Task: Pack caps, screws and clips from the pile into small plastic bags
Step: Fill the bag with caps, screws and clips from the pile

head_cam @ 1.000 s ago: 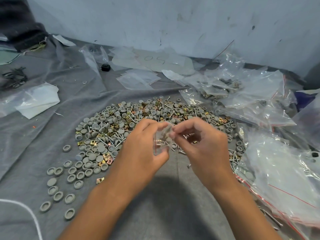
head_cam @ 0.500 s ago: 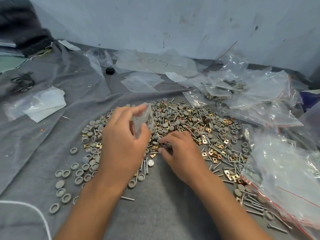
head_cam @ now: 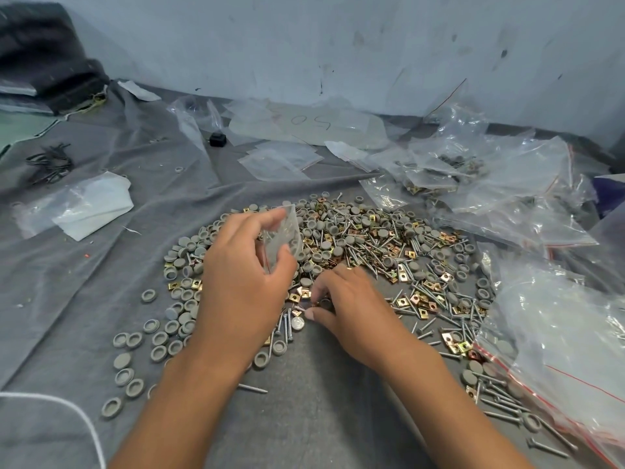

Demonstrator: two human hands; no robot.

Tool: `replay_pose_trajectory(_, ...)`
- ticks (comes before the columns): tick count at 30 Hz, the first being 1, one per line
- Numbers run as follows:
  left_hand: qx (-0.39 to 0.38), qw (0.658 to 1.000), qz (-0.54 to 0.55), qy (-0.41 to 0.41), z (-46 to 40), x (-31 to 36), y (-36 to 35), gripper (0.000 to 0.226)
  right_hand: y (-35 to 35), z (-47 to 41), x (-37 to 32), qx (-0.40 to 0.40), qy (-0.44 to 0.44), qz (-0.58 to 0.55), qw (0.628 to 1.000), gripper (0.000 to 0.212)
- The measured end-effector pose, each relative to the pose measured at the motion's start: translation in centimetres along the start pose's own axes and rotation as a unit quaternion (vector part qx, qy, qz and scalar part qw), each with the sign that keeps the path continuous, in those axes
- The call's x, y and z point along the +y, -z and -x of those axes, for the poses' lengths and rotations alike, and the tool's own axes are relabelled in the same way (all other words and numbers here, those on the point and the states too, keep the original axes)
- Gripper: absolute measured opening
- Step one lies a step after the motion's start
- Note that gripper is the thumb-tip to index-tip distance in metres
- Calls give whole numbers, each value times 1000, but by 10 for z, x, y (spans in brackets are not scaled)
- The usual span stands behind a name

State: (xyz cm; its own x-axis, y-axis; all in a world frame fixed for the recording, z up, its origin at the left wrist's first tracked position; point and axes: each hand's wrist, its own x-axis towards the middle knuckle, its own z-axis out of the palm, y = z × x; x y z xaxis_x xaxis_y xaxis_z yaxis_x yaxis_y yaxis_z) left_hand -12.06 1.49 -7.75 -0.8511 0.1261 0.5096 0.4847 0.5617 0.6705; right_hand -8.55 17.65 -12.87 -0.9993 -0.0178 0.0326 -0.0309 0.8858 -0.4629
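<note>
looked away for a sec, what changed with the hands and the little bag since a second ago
The right hand let go of the small bag and dropped to the pile, where its fingertips now pick at small parts near the front edge. The left hand moved left with the bag, still holding it above the pile. The big bags on the right stayed put.

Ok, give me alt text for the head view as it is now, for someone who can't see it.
A person's left hand holds a small clear plastic bag above a pile of grey caps, screws and brass clips on a grey cloth, while the right hand picks at parts on the pile's near edge. Larger clear bags lie to the right.
</note>
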Motion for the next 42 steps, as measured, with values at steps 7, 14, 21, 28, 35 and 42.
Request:
replay_pose_trajectory(7,-16,1000,-5,5,1,0,0,41,4,-1,9,24,-1,-39,999,16)
replay_pose_trajectory(14,-31,999,-7,5,2,2,0,42,-5,-2,1,49,46,80,995,22)
replay_pose_trajectory(21,-49,999,-6,3,4,1,-1,41,1,-4,6,85,-10,-95,992,17)
replay_pose_trajectory(28,-91,996,-1,-23,7,1,-7,46,35,1,2,69,-1,-448,891,18)
replay_pose_trajectory(35,-130,990,10,-47,13,7,-15,41,38,11,-15,180,74,-336,921,17)
replay_pose_trajectory(42,-109,993,16,-46,12,8,-12,40,38,15,-20,250,114,-282,919,18)
